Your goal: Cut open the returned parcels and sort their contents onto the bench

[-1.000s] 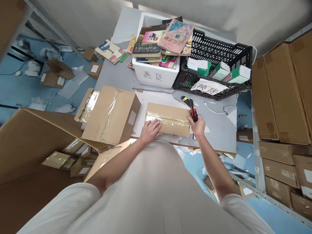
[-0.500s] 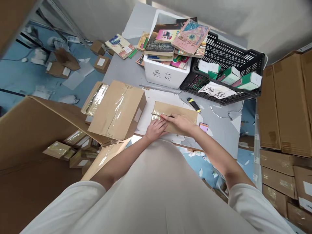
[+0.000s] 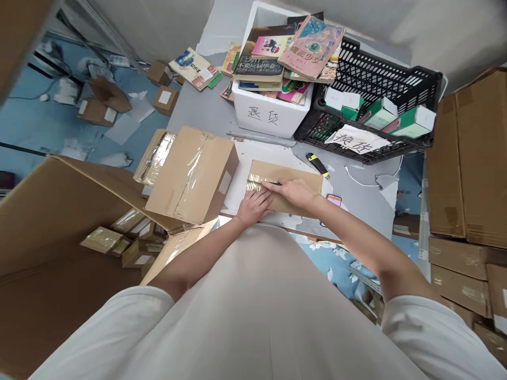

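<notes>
A flat cardboard box (image 3: 293, 171) with clear tape on its left end lies on the table in front of me. My left hand (image 3: 255, 206) rests flat on its near left part, fingers stretched out. Over the middle of the box, my right hand (image 3: 295, 192) is closed on a thin dark knife (image 3: 279, 183), its index finger stretched along it toward the taped end. Most of the knife is covered by the fingers. Behind the box lies a black and yellow box cutter (image 3: 317, 165), and a phone (image 3: 334, 200) is beside my right wrist.
A larger taped carton (image 3: 198, 174) stands to the left. At the back are a white foam box (image 3: 269, 119) piled with books and a black plastic crate (image 3: 376, 74) holding green and white boxes. An open big carton (image 3: 79, 195) with small parcels is at lower left; stacked cartons (image 3: 475, 174) are at right.
The view has shifted slightly. The knife showed as a long dark line reaching the box's left end; now less of it shows. Both hands stay on the box.
</notes>
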`<state>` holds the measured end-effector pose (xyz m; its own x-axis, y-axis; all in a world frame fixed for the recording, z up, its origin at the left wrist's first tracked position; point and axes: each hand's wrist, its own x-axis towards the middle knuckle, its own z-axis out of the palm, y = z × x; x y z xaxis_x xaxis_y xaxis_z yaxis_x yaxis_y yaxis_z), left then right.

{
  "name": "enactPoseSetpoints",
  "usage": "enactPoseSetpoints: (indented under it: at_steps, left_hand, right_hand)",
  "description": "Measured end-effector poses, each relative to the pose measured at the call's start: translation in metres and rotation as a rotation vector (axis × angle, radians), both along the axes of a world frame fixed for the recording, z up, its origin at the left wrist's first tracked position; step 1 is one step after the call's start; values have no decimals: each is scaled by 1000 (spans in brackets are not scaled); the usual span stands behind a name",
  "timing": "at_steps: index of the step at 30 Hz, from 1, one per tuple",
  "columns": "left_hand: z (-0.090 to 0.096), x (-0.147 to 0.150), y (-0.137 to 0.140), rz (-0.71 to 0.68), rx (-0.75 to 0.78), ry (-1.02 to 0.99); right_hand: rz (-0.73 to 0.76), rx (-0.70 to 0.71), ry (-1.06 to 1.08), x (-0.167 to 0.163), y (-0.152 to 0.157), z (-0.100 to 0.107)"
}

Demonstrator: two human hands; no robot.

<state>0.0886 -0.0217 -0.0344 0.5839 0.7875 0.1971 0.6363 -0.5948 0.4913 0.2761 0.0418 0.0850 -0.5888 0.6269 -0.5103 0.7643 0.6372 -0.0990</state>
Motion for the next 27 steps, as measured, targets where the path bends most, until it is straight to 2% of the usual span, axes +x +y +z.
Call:
enactPoseSetpoints:
  at_steps: [5,9,14,18,21,24,27]
  left_hand:
    - [1,-1,0,7,-6,42]
    - [3,-1,0,8,-4,45]
    - [6,0,0,33,-26,39]
    - [5,1,-1,53,-47,45]
    - [5,1,-2,63,-38,55]
    - [9,2,-2,66,-27,75]
    - [20,4,-2,66,-15,112]
  right_hand:
    - [7,-20,10,-3,1,2]
    - [-21,6,-14,22,-9,-4]
    - [-105,61,-94,94,-31,0]
    - [-257,80,-142,164,-64,11]
    - [-364,105,-122,194,-88,17]
    - [-453,129,-9,215,-110,18]
    - [-689,97,323,227,-133,9]
